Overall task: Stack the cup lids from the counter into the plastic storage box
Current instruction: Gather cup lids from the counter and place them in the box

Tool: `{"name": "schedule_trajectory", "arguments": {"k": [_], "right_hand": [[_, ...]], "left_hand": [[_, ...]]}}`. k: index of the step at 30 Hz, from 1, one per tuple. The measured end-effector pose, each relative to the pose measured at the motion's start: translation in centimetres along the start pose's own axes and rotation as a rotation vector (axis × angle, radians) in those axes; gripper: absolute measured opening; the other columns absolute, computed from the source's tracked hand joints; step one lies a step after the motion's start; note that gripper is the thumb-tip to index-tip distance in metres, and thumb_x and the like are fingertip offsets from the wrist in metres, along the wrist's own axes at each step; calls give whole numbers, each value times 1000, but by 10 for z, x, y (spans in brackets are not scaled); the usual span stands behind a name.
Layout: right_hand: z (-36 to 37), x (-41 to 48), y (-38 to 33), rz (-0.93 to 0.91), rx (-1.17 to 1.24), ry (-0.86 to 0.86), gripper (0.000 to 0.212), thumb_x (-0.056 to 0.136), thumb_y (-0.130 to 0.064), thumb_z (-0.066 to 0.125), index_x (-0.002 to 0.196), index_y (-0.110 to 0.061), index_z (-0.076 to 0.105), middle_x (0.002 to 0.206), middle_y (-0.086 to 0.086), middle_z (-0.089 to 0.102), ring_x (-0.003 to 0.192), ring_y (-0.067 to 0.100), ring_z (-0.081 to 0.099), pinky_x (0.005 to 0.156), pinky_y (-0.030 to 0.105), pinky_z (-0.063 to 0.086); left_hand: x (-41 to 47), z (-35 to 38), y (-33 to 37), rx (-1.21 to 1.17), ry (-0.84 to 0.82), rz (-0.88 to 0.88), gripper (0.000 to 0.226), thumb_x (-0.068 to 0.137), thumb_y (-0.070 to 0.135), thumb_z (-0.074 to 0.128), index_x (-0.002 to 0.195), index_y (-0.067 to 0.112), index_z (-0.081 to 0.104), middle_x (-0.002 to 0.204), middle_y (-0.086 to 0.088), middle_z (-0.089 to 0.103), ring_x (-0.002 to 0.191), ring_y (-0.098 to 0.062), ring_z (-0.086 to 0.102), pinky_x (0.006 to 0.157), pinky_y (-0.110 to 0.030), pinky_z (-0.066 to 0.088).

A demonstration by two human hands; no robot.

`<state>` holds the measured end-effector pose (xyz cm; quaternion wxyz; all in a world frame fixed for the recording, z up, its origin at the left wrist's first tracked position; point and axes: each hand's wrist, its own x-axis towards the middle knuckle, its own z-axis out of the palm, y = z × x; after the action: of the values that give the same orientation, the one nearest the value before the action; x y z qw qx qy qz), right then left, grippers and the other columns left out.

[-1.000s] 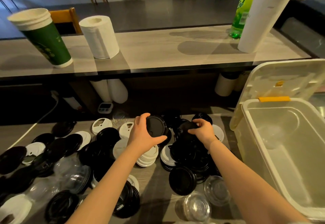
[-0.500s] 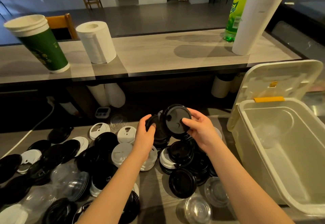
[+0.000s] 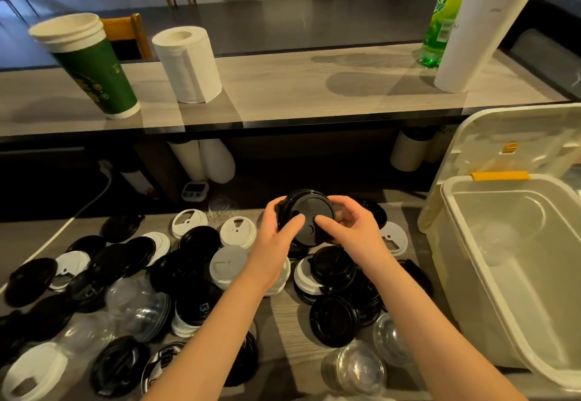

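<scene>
My left hand (image 3: 276,234) and right hand (image 3: 353,227) had just pressed their black lids (image 3: 311,212) together, gripping them, probably nested; next, the storage box (image 3: 445,202) to their right.

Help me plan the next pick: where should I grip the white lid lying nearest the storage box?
Grip the white lid by its rim, pinching opposite edges from above: it lies flat, top up, so only the rim gives an edge. Come in from its storage box side, where bare counter shows; black lids crowd the other side.
</scene>
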<state>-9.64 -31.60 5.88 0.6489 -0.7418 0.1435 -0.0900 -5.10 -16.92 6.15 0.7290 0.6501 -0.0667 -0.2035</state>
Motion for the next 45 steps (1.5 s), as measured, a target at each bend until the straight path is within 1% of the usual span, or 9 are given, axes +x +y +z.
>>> {"name": "schedule_trajectory", "arguments": {"k": [9, 13, 18, 22, 25, 28, 34, 39, 45], "right_hand": [[-20, 4, 8, -16, -205, -197, 35, 86, -22, 65, 118, -34, 57, 95, 7, 64, 90, 23, 61, 85, 36, 54], [-17, 7, 7, -68, -332, -291, 39, 87, -22, 65, 123, -33, 56, 94, -10, 64, 88, 10, 60, 79, 21, 52], [-11, 14, 30, 31, -390, -218, 42, 92, -26, 59, 132, -23, 52, 114, -2, 62, 100, 11, 59, 91, 29, 50], [-12, 14, 60, 69, -907, -301, 63, 88, -38, 61, 143, -20, 36, 145, 5, 41, 132, 23, 39, 105, 35, 37], [-5, 10, 74, 135, -1117, -441, 81, 85, -50, 59, 149, -25, 18, 156, 3, 19, 145, 24, 12, 117, 46, 18], [0, 10, 84, 124, -1174, -435, 76, 84, -51, 60, 146, -24, 26, 151, 4, 28, 142, 24, 20, 116, 48, 18], [-3, 4, 71, 38, -833, -187, 77, 73, -45, 75, 138, -23, 41, 129, -3, 43, 119, 18, 46, 97, 33, 43], [-4, -8, 36, -70, -370, 29, 66, 77, -28, 76, 134, -25, 43, 124, -13, 40, 114, -2, 40, 88, 6, 31], [15, -20, -1, -107, -89, -84, 75, 74, -12, 76, 134, -36, 37, 131, -17, 42, 120, -10, 40, 90, 8, 40]], "left_hand": [[2, -19, -4, 210, -111, -65, 18, 87, 7, 61, 100, 20, 59, 100, -6, 67, 95, -22, 64, 83, -40, 54], [5, -26, -1, 259, -179, -132, 8, 91, 10, 57, 95, 16, 59, 90, -4, 65, 84, -16, 64, 66, -24, 51], [13, -34, -9, 312, 5, -120, 3, 91, 10, 57, 89, 13, 58, 96, -15, 65, 90, -25, 64, 69, -31, 53], [16, -45, -20, 340, 154, -159, 6, 90, 11, 57, 87, 15, 54, 103, -19, 64, 97, -33, 62, 81, -47, 52], [12, -48, -24, 258, 206, -192, 16, 90, 6, 57, 99, 19, 54, 104, -8, 65, 100, -24, 62, 79, -36, 51], [7, -49, -26, 177, 232, -207, 32, 89, 5, 58, 120, 9, 50, 109, -7, 64, 103, -20, 61, 79, -28, 50], [4, -47, -26, 64, 280, -240, 43, 86, 6, 61, 127, 9, 47, 114, -7, 63, 100, -18, 62, 78, -28, 50], [-3, -38, -22, -5, 291, -249, 38, 88, 9, 60, 122, 19, 48, 114, -3, 62, 106, -20, 58, 76, -30, 45], [-11, -24, -9, -147, 266, -242, 23, 91, 7, 49, 102, 26, 54, 97, 0, 63, 90, -15, 60, 68, -29, 47]]}}
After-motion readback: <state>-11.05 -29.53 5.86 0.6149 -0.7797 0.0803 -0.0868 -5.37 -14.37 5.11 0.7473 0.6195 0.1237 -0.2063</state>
